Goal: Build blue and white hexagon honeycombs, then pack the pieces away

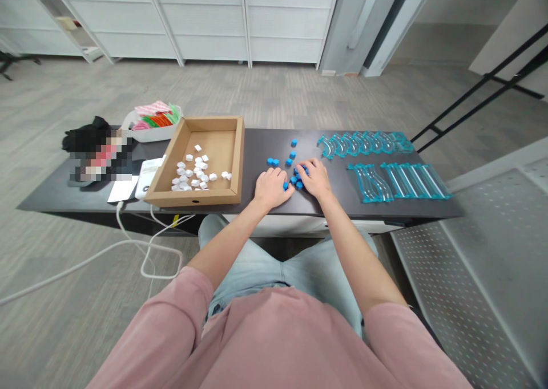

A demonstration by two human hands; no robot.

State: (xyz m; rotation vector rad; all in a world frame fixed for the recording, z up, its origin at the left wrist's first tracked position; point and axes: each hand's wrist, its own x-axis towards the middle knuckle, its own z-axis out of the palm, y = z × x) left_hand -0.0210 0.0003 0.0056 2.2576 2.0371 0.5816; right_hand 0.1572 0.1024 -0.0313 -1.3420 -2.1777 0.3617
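Small blue connector blocks lie on the dark tabletop in front of me. My left hand [272, 188] rests on the table with fingers bent and a blue block [285, 186] between thumb and forefinger. To its right, my right hand [315, 178] curls palm down over blue blocks, its thumb and fingers around some of them. Several loose blue blocks [298, 185] sit between the hands. Others stand just beyond, including a pair of blue blocks [273, 162] and a lone blue block [294, 142] farther back. The fingers partly hide the pieces beneath them.
A cardboard tray [238, 161] holding several white blocks [198, 169] stands at left. Behind it is a white basket [156, 133] of colourful strips. Curved teal-edged clear tracks [363, 144] and straight tracks [415, 181] lie at right. White cables [149, 243] hang off the front left.
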